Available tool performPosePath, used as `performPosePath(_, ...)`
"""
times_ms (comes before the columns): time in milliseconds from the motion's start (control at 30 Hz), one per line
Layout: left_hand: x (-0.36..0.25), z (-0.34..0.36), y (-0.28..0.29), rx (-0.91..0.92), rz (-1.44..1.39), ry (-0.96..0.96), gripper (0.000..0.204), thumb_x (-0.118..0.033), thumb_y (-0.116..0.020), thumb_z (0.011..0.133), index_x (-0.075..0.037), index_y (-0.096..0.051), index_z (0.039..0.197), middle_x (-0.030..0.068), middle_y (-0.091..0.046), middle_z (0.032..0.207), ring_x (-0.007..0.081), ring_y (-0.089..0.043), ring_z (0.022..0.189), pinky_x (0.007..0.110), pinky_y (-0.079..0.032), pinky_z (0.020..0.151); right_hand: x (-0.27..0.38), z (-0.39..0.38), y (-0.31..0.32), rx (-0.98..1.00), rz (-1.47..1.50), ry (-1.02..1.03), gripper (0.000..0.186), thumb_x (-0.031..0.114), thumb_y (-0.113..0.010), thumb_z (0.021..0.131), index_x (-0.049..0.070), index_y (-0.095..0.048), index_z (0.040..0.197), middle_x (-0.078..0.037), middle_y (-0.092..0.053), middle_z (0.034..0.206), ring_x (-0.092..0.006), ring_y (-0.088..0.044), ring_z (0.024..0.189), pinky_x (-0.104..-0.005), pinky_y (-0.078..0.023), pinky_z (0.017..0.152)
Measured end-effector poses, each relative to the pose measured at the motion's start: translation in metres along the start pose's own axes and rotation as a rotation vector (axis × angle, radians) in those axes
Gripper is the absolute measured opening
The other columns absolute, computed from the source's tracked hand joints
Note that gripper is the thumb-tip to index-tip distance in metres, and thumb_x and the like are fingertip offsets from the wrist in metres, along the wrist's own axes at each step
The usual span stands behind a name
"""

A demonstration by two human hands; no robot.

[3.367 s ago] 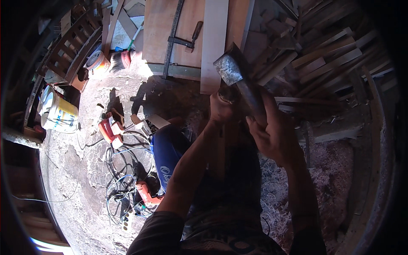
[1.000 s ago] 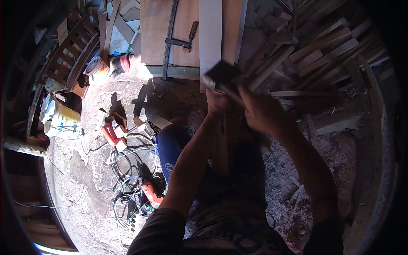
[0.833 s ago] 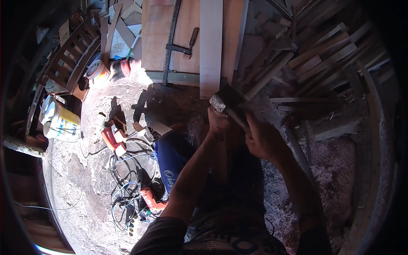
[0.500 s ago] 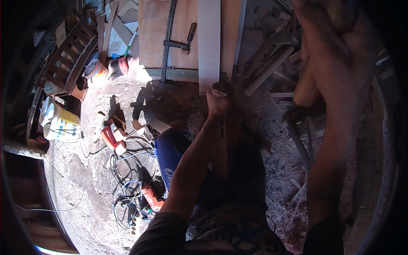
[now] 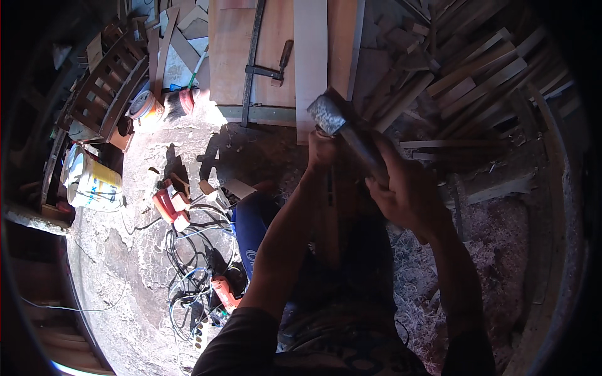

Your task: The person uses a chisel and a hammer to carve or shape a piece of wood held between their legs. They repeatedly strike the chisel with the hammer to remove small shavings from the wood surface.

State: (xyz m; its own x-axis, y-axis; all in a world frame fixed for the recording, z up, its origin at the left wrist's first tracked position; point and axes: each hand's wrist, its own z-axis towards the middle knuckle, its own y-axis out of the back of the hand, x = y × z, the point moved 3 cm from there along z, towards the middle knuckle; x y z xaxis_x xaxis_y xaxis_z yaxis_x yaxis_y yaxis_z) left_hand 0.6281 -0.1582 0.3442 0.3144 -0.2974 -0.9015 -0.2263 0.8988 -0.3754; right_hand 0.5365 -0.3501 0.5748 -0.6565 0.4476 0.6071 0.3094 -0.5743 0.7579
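My right hand [image 5: 411, 197] is closed round the handle of a hammer [image 5: 329, 113] with a worn grey head. The head is right at the top of my left hand [image 5: 321, 152], touching or nearly touching it. That left fist is wrapped round an upright tool with a round top, probably a chisel; most of it is hidden by the hand and the hammer. Below the fist, between my legs, stands a wooden piece [image 5: 327, 229], dim in shadow, with a dark narrow mark or slot in it.
Ahead lie wooden boards [image 5: 310, 56] and a bar clamp [image 5: 251, 69]. Timber offcuts [image 5: 483, 75] are piled at the far right, wood shavings [image 5: 426, 276] below them. On the left are a white bucket [image 5: 94, 182], red power tools [image 5: 224, 293] and tangled cables [image 5: 179, 250].
My right hand has swung down and left from the upper right, bringing the hammer head to the top of my left fist. The left hand has stayed nearly in place.
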Motion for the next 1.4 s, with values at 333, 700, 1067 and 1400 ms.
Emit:
performPosePath(333,-0.03,-0.027,-0.028,0.001,0.166,-0.187,0.019,-0.009,-0.071,0.083,-0.002,-0.071,0.1,0.0042,-0.072,0.094,0.0111,-0.066,0.084,0.027,-0.053,0.073,0.0,0.034,0.016,-0.302,-0.248,0.202,0.064,0.003,-0.062,0.088,0.005,-0.033,0.145,-0.017,-0.069,0.081,-0.0241,-0.072,0.073,-0.0398,-0.055,0.062)
performPosePath(700,0.013,0.017,0.009,-0.119,0.476,-0.173,0.018,-0.017,-0.074,0.081,-0.002,-0.07,0.091,0.007,-0.073,0.087,0.0141,-0.068,0.078,0.031,-0.054,0.072,-0.003,-0.003,0.002,0.009,-0.031,-0.026,0.068,0.005,-0.064,0.085,0.009,-0.035,0.146,-0.025,-0.068,0.092,-0.0411,-0.069,0.08,-0.0472,-0.055,0.072)
performPosePath(1067,-0.016,-0.036,-0.028,-0.107,0.407,-0.227,0.016,-0.014,-0.071,0.085,-0.003,-0.071,0.097,0.0056,-0.072,0.091,0.0133,-0.068,0.085,0.03,-0.053,0.076,-0.044,0.019,-0.027,0.17,-0.444,0.019,0.054,0.001,-0.062,0.08,0.002,-0.042,0.13,-0.022,-0.068,0.088,-0.0412,-0.069,0.083,-0.0512,-0.056,0.073)
performPosePath(1400,0.001,0.001,-0.006,-0.047,0.25,0.005,0.022,-0.006,-0.068,0.084,-0.001,-0.07,0.105,0.0046,-0.071,0.102,0.0149,-0.066,0.092,0.029,-0.053,0.082,-0.002,0.013,0.011,-0.063,-0.01,0.028,0.063,0.011,-0.068,0.086,0.01,-0.042,0.143,-0.017,-0.068,0.079,-0.0347,-0.07,0.077,-0.0456,-0.054,0.067)
